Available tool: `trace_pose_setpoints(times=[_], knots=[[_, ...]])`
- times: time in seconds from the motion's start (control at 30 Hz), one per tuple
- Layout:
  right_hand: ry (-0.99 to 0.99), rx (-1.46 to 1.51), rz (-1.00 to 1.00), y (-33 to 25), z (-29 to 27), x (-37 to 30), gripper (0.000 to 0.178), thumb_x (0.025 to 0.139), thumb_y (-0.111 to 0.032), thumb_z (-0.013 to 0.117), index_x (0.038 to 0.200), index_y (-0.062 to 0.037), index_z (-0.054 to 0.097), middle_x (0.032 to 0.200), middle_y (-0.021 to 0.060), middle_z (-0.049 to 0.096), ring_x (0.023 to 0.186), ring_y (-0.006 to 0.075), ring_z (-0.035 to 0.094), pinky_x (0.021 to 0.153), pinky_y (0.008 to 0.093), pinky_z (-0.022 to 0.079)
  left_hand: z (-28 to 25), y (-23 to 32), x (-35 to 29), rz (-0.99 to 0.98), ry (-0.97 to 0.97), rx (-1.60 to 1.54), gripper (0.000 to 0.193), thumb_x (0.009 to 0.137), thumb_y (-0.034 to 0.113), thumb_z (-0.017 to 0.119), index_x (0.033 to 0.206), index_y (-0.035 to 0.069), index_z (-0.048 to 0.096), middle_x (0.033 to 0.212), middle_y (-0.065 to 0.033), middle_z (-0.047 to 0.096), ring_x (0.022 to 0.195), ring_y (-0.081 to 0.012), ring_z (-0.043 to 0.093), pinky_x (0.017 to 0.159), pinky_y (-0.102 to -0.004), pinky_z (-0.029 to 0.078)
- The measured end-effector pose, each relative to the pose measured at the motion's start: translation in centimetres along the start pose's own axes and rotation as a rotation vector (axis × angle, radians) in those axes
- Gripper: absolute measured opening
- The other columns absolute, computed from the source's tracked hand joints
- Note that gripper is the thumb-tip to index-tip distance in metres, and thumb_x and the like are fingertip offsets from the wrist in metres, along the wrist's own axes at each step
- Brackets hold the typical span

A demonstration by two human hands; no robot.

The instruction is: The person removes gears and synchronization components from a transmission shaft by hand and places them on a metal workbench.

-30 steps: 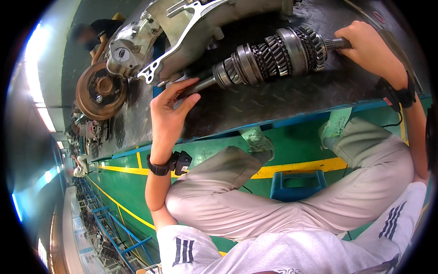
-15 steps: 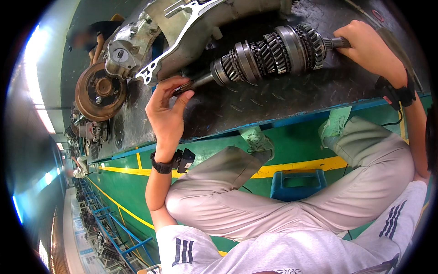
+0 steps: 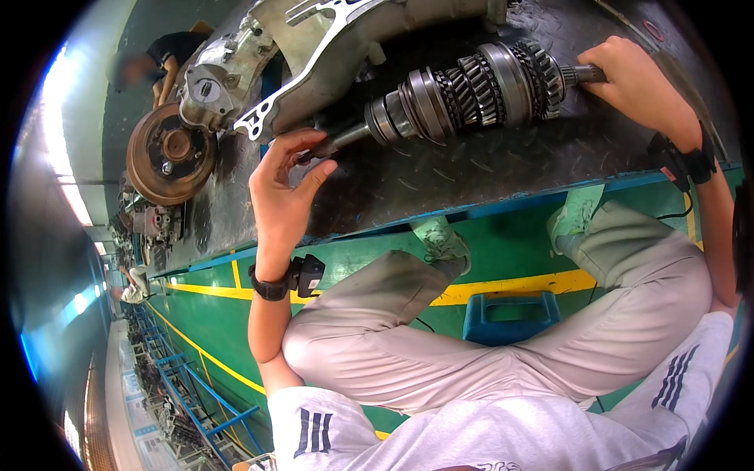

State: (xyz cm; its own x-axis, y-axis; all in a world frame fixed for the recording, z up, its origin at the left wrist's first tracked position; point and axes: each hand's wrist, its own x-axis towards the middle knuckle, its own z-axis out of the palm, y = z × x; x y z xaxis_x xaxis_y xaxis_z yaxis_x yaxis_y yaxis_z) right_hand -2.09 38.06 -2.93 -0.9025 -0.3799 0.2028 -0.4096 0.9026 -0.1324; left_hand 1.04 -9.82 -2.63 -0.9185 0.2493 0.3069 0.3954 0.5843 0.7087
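A gear shaft (image 3: 479, 86) with several helical gears and steel rings lies across the dark tread-plate bench top, slanting up to the right. My left hand (image 3: 287, 177) curls loosely around its thin left end, the thumb slightly apart below it and the fingers above and behind. At the splined right end, my right hand (image 3: 640, 86) is closed around the shaft, most of its fingertips hidden. Just behind the left end stands a large grey metal housing (image 3: 330, 90) with a bright machined edge.
A rusty brake drum (image 3: 171, 157) rests at the left of the bench (image 3: 377, 192), beside a cast housing part (image 3: 208, 90). Another person (image 3: 169, 63) is at the far left. Under the bench edge are a blue stool (image 3: 510, 318) and a green floor with yellow lines.
My left hand has shifted slightly left, and its thumb has come away from the shaft a little. Near the shaft's left end, a smooth section shows where slanted teeth showed before.
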Motion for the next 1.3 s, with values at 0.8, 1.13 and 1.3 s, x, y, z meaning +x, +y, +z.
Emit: trace_pose_setpoints(times=[0.8,1.13,1.3], knots=[[0.003,-0.074,-0.01,0.0,-0.2,-0.2,0.017,0.086,-0.015,0.078,0.098,-0.0042,0.076,0.094,0.0191,0.071,0.099,0.0418,0.063,0.088,0.052,0.051,1.5,-0.6,0.0,0.0,0.033,-0.01,0.043,0.087,0.006,0.09,0.125,0.0,0.072,0.123,-0.0067,0.075,0.112,-0.0163,0.066,0.095,-0.03,0.05],[0.052,-0.04,-0.037,0.4,0.2,-0.6,0.02,0.086,-0.017,0.078,0.101,-0.0033,0.076,0.095,0.0184,0.071,0.1,0.0413,0.063,0.089,0.0518,0.051,1.1,-0.6,-0.1,0.016,0.018,0.014,0.042,0.088,-0.008,0.082,0.127,-0.005,0.067,0.127,-0.0102,0.07,0.12,-0.0188,0.065,0.108,-0.0335,0.049],[0.036,-0.044,-0.025,-0.1,-0.3,-0.5,0.017,0.085,-0.016,0.078,0.096,-0.003,0.076,0.092,0.0197,0.07,0.098,0.0428,0.063,0.086,0.0528,0.05,1.3,-0.3,-0.2,0.021,0.016,0.117,0.039,0.09,-0.008,0.081,0.127,-0.005,0.068,0.127,-0.0098,0.071,0.121,-0.018,0.065,0.109,-0.033,0.049]])
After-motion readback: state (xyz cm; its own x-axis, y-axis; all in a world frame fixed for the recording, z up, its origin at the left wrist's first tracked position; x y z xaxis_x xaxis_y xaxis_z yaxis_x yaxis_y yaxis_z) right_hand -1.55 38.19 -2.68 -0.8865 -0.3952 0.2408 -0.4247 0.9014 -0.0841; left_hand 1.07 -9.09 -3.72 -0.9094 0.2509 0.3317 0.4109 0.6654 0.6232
